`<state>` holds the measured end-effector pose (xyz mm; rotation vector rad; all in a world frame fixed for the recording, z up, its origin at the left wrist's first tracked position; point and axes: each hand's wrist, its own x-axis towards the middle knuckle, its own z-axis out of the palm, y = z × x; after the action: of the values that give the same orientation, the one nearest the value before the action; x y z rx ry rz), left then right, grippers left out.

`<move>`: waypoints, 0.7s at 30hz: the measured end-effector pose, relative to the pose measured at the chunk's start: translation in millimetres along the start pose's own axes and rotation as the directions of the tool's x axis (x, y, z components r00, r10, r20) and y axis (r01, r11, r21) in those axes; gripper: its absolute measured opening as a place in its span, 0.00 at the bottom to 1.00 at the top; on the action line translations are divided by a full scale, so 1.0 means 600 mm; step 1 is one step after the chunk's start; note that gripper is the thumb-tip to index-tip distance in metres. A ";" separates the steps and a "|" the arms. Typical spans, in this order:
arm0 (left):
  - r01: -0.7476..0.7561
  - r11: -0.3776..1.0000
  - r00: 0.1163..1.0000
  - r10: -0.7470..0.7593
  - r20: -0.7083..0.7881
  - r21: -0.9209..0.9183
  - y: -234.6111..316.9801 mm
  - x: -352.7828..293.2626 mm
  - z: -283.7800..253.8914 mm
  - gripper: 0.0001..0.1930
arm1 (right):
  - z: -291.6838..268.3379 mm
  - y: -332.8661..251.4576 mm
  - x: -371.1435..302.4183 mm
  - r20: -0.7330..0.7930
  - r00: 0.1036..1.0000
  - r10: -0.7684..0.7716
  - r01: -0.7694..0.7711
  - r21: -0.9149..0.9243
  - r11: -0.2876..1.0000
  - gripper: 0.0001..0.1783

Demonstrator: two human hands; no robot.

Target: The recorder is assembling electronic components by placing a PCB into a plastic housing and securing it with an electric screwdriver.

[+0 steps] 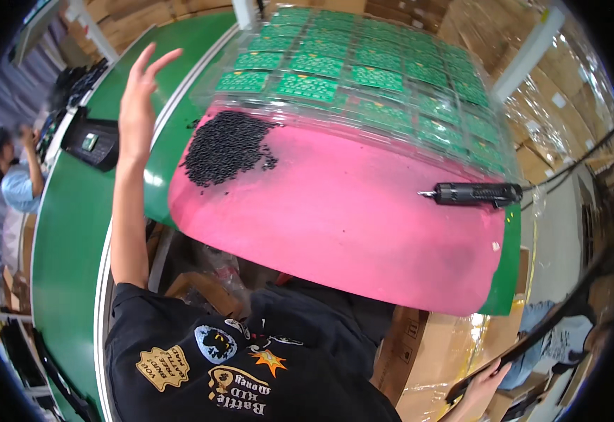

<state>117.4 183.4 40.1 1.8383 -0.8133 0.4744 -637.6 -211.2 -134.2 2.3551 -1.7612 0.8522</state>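
My left hand (138, 105) is raised over the green conveyor belt at the left, with fingers apart and nothing in it. Beside it on the belt lies a black plastic housing (103, 156) with a small board inside. At the lower right my right hand (488, 383) grips a long, thin black piece (532, 343), seen nearly edge-on; its exact kind cannot be made out. In front of me a pink mat (321, 211) holds a heap of small black screws (224, 149) on its left. A black electric screwdriver (476, 194) rests on the mat's right side, bit pointing left.
Clear plastic trays (345, 99) of green circuit boards (307, 87) are stacked behind the mat. Cardboard boxes (426, 352) stand below and around the bench. One person (22, 172) is across the belt at far left; another person (564, 341) is at the lower right.
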 end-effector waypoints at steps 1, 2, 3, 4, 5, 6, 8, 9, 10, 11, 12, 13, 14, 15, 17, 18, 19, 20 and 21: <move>-0.024 0.992 0.998 0.032 0.056 -0.126 0.046 0.003 0.049 0.29 | -0.012 -0.041 -0.001 -0.090 0.987 -0.135 0.131 -0.055 0.990 0.23; -0.039 0.970 0.993 0.065 0.100 -0.240 0.088 0.004 0.085 0.32 | -0.030 -0.110 0.007 -0.166 0.945 -0.281 0.265 -0.113 0.958 0.18; -0.139 0.967 0.970 0.175 0.166 -0.212 0.111 0.006 0.110 0.35 | -0.062 -0.171 0.020 -0.021 0.933 -0.360 0.360 -0.026 0.933 0.13; -0.238 0.953 0.933 0.277 0.229 -0.187 0.132 0.007 0.129 0.37 | -0.086 -0.216 0.039 0.117 0.887 -0.446 0.440 0.076 0.895 0.10; -0.257 0.930 0.866 0.342 0.365 -0.261 0.148 0.007 0.153 0.34 | -0.090 -0.235 0.050 0.113 0.776 -0.621 0.591 0.212 0.778 0.06; -0.268 0.905 0.774 0.407 0.485 -0.332 0.165 0.007 0.176 0.32 | -0.103 -0.278 0.062 0.138 0.662 -0.736 0.705 0.218 0.675 0.09; -0.246 0.899 0.572 0.436 0.695 -0.362 0.190 -0.002 0.213 0.27 | -0.115 -0.335 0.079 0.252 0.490 -0.835 0.817 0.201 0.540 0.14; -0.321 0.883 0.449 0.459 0.767 -0.341 0.201 -0.005 0.228 0.28 | -0.118 -0.371 0.090 0.294 0.400 -0.868 0.855 0.221 0.469 0.15; -0.396 0.862 0.329 0.455 0.828 -0.317 0.204 -0.009 0.236 0.30 | -0.117 -0.407 0.104 0.329 0.295 -0.897 0.890 0.248 0.383 0.15; -0.461 0.840 0.231 0.425 0.875 -0.287 0.198 -0.018 0.252 0.31 | -0.110 -0.425 0.108 0.367 0.287 -0.885 0.879 0.265 0.395 0.15; -0.403 0.877 0.082 0.320 0.944 -0.262 0.208 -0.016 0.258 0.27 | -0.107 -0.447 0.118 0.391 0.265 -0.881 0.885 0.264 0.383 0.13; -0.358 0.911 -0.025 0.212 0.977 -0.206 0.221 -0.013 0.263 0.24 | -0.108 -0.476 0.128 0.434 0.257 -0.863 0.883 0.258 0.392 0.11; -0.319 0.936 -0.139 0.109 0.984 -0.149 0.228 -0.011 0.269 0.20 | -0.111 -0.506 0.135 0.479 0.252 -0.841 0.880 0.247 0.405 0.11; -0.320 0.935 -0.137 0.118 0.984 -0.157 0.225 -0.010 0.272 0.20 | -0.109 -0.532 0.143 0.486 0.267 -0.832 0.840 0.306 0.448 0.11; -0.405 0.901 -0.084 0.131 0.988 -0.154 0.210 -0.010 0.277 0.14 | -0.091 -0.588 0.170 0.420 0.254 -0.871 0.760 0.470 0.449 0.14; -0.404 0.899 -0.087 0.145 0.986 -0.168 0.203 -0.008 0.279 0.14 | -0.088 -0.620 0.183 0.351 0.245 -0.904 0.724 0.553 0.411 0.15; -0.446 0.890 0.006 0.112 0.994 -0.098 0.195 -0.009 0.276 0.13 | -0.078 -0.658 0.197 0.269 0.256 -0.928 0.740 0.563 0.367 0.15; -0.480 0.876 0.095 0.090 0.991 -0.033 0.187 -0.009 0.274 0.12 | -0.071 -0.698 0.208 0.191 0.271 -0.943 0.756 0.564 0.331 0.16; -0.486 0.874 0.160 0.071 0.985 0.016 0.183 -0.012 0.271 0.11 | -0.058 -0.737 0.216 0.128 0.296 -0.947 0.768 0.558 0.315 0.17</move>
<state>26.0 9.6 42.5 2.2299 -2.1264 -0.5478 -226.4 -161.1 70.8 3.3055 0.0711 0.4648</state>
